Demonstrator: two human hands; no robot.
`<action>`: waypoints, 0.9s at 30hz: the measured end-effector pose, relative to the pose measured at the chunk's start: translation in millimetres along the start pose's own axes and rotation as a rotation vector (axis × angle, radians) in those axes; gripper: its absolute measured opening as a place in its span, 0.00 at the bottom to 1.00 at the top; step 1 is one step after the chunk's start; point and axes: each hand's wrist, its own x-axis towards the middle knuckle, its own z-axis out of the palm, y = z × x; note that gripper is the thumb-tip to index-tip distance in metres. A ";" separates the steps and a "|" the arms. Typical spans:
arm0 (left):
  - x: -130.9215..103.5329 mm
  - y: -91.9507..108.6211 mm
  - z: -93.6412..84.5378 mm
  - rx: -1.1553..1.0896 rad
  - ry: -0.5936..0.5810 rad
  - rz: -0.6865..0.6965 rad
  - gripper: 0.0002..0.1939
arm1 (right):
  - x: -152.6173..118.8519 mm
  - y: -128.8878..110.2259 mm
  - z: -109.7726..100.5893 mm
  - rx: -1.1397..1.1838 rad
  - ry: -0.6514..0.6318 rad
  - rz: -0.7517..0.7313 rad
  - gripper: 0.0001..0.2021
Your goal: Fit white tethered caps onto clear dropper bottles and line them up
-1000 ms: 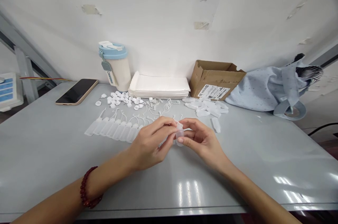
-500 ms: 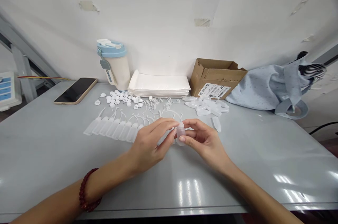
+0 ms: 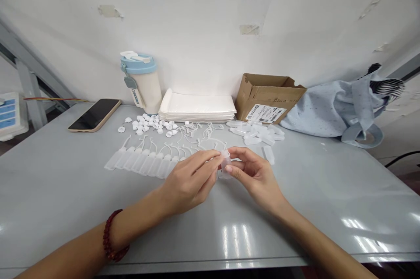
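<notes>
A small translucent plastic bottle [image 3: 225, 166] stands nearly upright between my hands. My right hand [image 3: 257, 178] grips its right side, thumb in front and fingers behind. The fingers of my left hand [image 3: 192, 178] are closed at the bottle's neck, where a thin white strap [image 3: 218, 139] arcs up and to the left. Left of my hands, several like bottles [image 3: 141, 160] lie in a slanted row, each with a thin strap at its neck. Part of that row is hidden behind my left hand.
White caps [image 3: 144, 123] and loose straps [image 3: 190, 129] lie behind the row. More bottles [image 3: 259, 132] are piled at right. Along the wall stand a tumbler [image 3: 146, 86], stacked white envelopes [image 3: 197, 108], a cardboard box [image 3: 269, 97] and a blue bag [image 3: 328, 110]. A phone [image 3: 95, 114] lies left.
My left fingers have shifted right across the bottle's neck, and the left thumb has moved lower behind them. My right hand keeps its hold. The view has shifted slightly.
</notes>
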 end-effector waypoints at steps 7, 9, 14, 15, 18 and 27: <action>5.5 2.6 -1.1 -0.055 -0.058 -0.088 0.19 | 0.6 -3.1 -0.9 0.010 0.031 0.073 0.14; 9.5 3.3 -1.5 -0.057 -0.131 -0.118 0.22 | 0.5 -4.5 -1.2 -0.001 0.020 0.100 0.15; 18.2 3.4 -0.6 -0.039 -0.234 -0.149 0.23 | 0.7 -9.7 -0.2 0.009 0.004 0.132 0.14; 19.7 3.3 -0.2 -0.040 -0.247 -0.155 0.21 | 1.2 -10.6 -0.5 0.010 -0.001 0.134 0.14; 24.5 2.3 1.9 -0.035 -0.295 -0.181 0.18 | 4.4 -12.0 -4.7 -0.040 -0.014 0.133 0.12; 39.6 -1.2 23.3 -0.028 -0.441 -0.216 0.20 | 16.7 -11.9 -38.8 -0.561 0.039 0.074 0.12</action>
